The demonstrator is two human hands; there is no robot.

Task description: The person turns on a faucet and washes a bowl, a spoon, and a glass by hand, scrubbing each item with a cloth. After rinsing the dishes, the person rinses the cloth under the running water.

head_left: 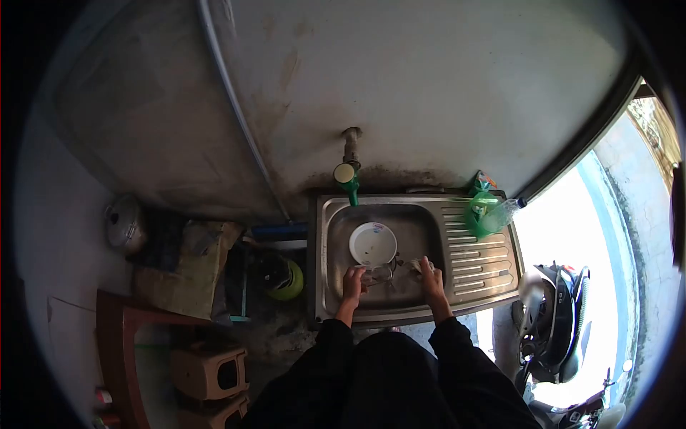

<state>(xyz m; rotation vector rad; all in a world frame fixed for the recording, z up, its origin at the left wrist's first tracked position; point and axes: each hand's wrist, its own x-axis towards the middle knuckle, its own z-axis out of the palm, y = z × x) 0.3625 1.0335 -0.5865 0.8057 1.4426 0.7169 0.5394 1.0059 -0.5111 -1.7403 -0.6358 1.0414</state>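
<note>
A white plate (pixel 373 243) with small coloured marks lies in the steel sink (pixel 336 300). Just below its rim, my left hand (pixel 354 284) is closed on a clear glass (pixel 379 273), tipped on its side over the basin. My right hand (pixel 431 280) pinches a small, pale crumpled scrubber (pixel 415 265), a short way to the right of the glass. Dark thin shapes near the glass, at the bottom of the sink, are too small to make out.
A green tap (pixel 346 184) juts from the wall above the basin. On the ribbed drainboard (pixel 475 268) stand a green container (pixel 484 214) and a clear bottle (pixel 506 212). Left are a green-black round container (pixel 282 277) and tan stools (pixel 209 372); right, a motorbike (pixel 557 322).
</note>
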